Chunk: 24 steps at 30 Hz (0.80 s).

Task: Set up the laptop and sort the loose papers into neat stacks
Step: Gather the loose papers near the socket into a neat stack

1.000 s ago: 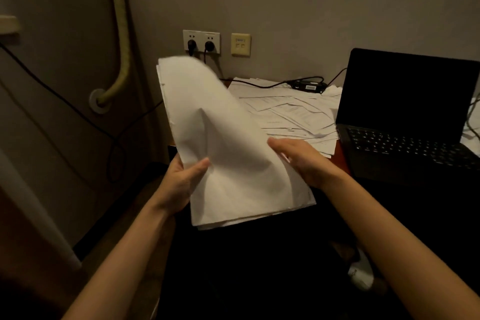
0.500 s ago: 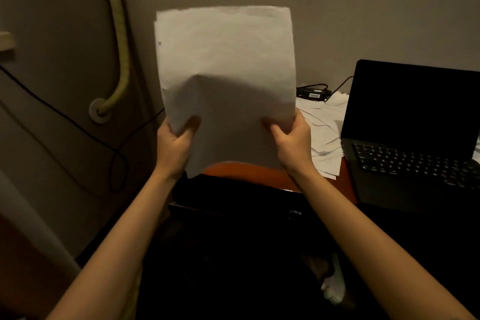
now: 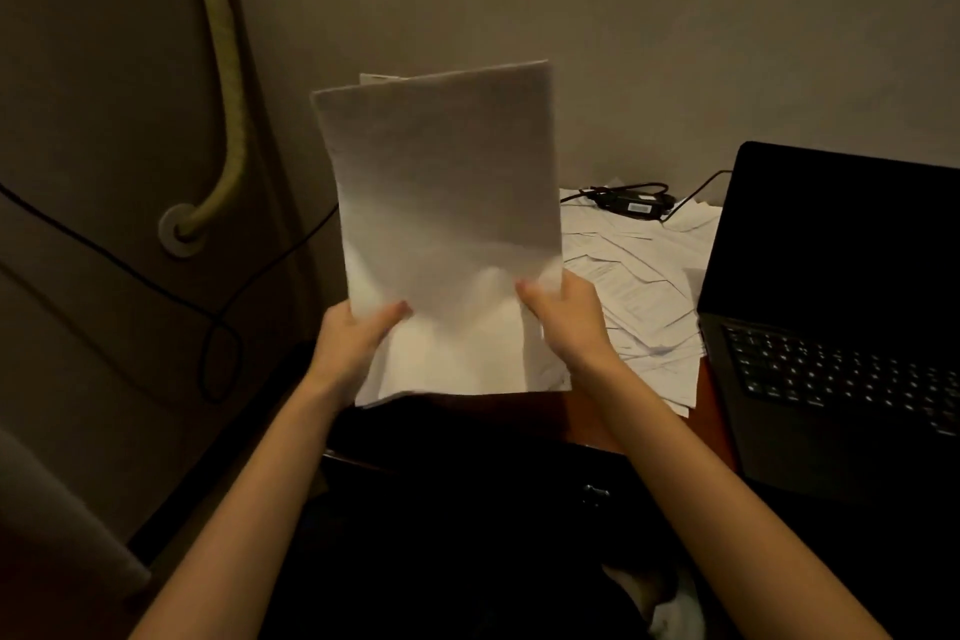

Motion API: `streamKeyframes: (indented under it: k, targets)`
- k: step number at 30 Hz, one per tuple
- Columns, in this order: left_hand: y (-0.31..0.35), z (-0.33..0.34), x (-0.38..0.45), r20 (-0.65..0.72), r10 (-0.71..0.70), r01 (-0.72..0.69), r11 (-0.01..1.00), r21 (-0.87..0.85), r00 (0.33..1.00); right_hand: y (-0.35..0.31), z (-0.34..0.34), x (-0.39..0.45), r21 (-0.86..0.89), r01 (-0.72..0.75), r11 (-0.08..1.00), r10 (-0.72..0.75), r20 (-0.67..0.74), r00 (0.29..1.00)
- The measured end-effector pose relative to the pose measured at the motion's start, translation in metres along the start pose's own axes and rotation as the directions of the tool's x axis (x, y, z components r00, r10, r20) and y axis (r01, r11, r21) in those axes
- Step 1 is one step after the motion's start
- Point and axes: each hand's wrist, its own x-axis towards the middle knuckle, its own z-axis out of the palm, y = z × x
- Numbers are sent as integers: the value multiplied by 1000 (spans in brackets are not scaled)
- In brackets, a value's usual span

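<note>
Currently: Paper Bundle Held Upright Above the Desk Edge

At this moment, a bundle of papers (image 3: 447, 224) stood upright at the centre of the frame. The left hand (image 3: 353, 343) gripped its lower left edge, thumb across the front. The right hand (image 3: 566, 322) gripped its lower right edge in the same way. The bottom edge of the bundle hung just above the near edge of the desk (image 3: 587, 421); whether it touched could not be determined.

Handling. The bundle appeared light and limp. It bowed between the two grips, and the top edges were uneven, with one sheet corner standing proud at the upper left. Sheets would likely slide against each other. A hold low on both side edges seemed suitable for squaring the bundle by tapping it on the desk.

Clearance. Loose papers (image 3: 634, 286) lay spread to the right of the bundle, reaching the open laptop (image 3: 831, 301) at the right of the frame. A charger (image 3: 631, 203) and its cable rested on the far sheets. The bare desk strip below the bundle was narrow. Open space lay to the left, beyond the desk edge.
</note>
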Motion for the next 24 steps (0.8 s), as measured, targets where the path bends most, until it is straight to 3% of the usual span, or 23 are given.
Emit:
streamKeyframes:
  k: [5, 6, 8, 10, 12, 17, 21, 24]
  targets:
    - [1, 20, 36, -156, -61, 21, 970, -243, 986, 7, -13, 44, 124, -210, 970, 191, 152, 970]
    - [1, 26, 44, -169, -87, 37, 960, -278, 982, 10, -17, 53, 95, -193, 977, 178, 143, 973]
    - [-6, 35, 58, -180, -132, 75, 952, -296, 975, 22, -25, 74, -188, -58, 980, 78, 105, 991]
    - [-16, 39, 71, -186, -139, 82, 955, -285, 973, 29, -27, 94, -491, 72, 868, -4, 139, 990]
    - [-25, 37, 81, -229, -128, 68, 965, -252, 965, 31, -23, 113, -645, 169, 746, -48, 200, 979]
    - [-37, 32, 95, -419, -125, 5, 961, -277, 899, 20, 1, 167, -722, 306, 620, -128, 292, 948]
    - [-37, 36, 96, -484, -45, -57, 979, -194, 874, 27, 34, 214, -778, 278, 563, 58, 373, 926]
    - [-39, 36, 99, -500, -29, -74, 980, -185, 866, 41, 52, 235, -794, 262, 549, 94, 370, 924]
